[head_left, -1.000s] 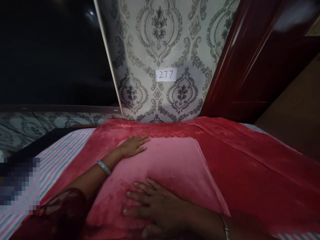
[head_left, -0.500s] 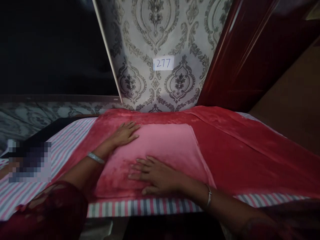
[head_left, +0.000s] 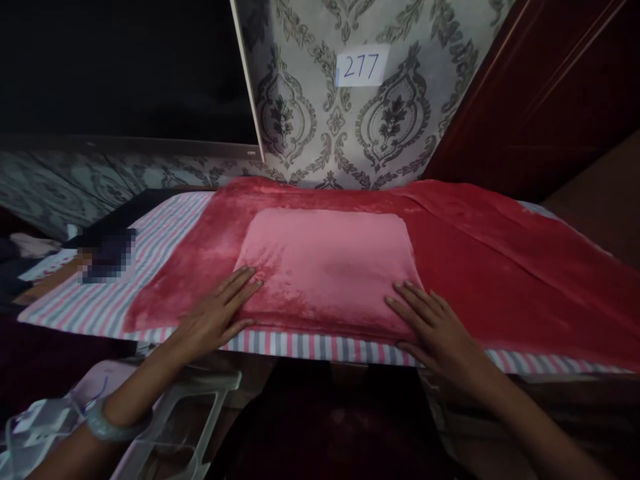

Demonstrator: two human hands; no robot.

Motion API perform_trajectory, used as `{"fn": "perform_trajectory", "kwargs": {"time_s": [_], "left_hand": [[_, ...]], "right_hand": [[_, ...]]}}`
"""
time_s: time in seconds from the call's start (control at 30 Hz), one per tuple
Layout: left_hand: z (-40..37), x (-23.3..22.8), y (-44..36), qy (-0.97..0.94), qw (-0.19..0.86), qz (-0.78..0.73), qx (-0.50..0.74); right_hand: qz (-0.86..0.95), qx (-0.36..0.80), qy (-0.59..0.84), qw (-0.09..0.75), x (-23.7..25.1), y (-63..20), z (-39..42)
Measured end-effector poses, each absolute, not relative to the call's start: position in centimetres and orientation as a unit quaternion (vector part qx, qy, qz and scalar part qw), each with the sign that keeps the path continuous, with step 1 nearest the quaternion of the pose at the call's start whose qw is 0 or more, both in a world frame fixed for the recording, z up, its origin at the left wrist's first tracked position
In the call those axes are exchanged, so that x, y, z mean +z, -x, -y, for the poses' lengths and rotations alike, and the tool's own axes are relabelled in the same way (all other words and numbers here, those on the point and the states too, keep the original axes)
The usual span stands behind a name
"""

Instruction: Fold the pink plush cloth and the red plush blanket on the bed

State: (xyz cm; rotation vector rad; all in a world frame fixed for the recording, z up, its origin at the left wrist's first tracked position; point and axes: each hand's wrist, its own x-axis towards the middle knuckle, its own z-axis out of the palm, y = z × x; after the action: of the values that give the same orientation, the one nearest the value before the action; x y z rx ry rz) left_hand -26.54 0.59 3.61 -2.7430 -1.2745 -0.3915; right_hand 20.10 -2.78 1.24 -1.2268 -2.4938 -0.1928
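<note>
Both hands have slid back toward the near edge since the earlier frames, where the left lay at the far left corner of the pink folded cloth (head_left: pixel 327 263) and the right pressed flat on its near middle. Now the left hand (head_left: pixel 216 315) rests palm down at the cloth's near left corner, its fingers (head_left: pixel 241 285) spread and flat, gripping nothing, their tips just over the pink edge with the darker red blanket (head_left: pixel 500 280) under the palm. At the opposite side, the right hand (head_left: pixel 434 327) lies the same way at the near right corner, fingers (head_left: pixel 407 303) extended and open, the tips touching the pink cloth and the heel of the hand over the striped sheet (head_left: pixel 295 343). Between the two sets of fingers the pink cloth lies flat and squared, on top of the red blanket, which spreads beyond the fingers to the far side and well off to the right. Just behind the fingers, toward the body, runs the striped sheet along the edge of the surface; it also shows to the left of the left fingers. Far beyond the fingertips, a patterned wall (head_left: pixel 320 127) carries a small label reading 277 (head_left: pixel 362 66). A pale bangle (head_left: pixel 107 425) circles the left wrist, near a clear plastic frame (head_left: pixel 195 407) lying below the surface's edge.
</note>
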Motion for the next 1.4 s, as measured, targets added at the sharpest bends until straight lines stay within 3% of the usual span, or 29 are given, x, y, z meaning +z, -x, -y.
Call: {"fn": "perform_trajectory", "kwargs": {"time_s": [0.33,0.6,0.9,1.23,1.4], "left_hand": [[-0.8,3.6,26.9,0.902,0.058,0.407,-0.135],[-1.6,3.8,26.7,0.873,0.025,0.457,-0.169],[-1.2,5.3,26.8,0.861,-0.092,0.463,-0.187],[-1.0,5.7,27.3,0.851,-0.068,0.495,-0.164],[-1.7,5.6,28.0,0.832,-0.086,0.485,-0.257]], "right_hand": [[0.869,-0.044,0.411,0.272,0.5,-20.7,2.3],[0.844,0.016,0.465,0.266,2.8,-20.8,1.7],[0.844,0.056,0.437,0.307,2.5,-21.6,1.4],[0.833,0.120,0.438,0.315,3.5,-22.2,0.6],[0.794,0.119,0.498,0.327,4.2,-22.1,-0.1]]}}
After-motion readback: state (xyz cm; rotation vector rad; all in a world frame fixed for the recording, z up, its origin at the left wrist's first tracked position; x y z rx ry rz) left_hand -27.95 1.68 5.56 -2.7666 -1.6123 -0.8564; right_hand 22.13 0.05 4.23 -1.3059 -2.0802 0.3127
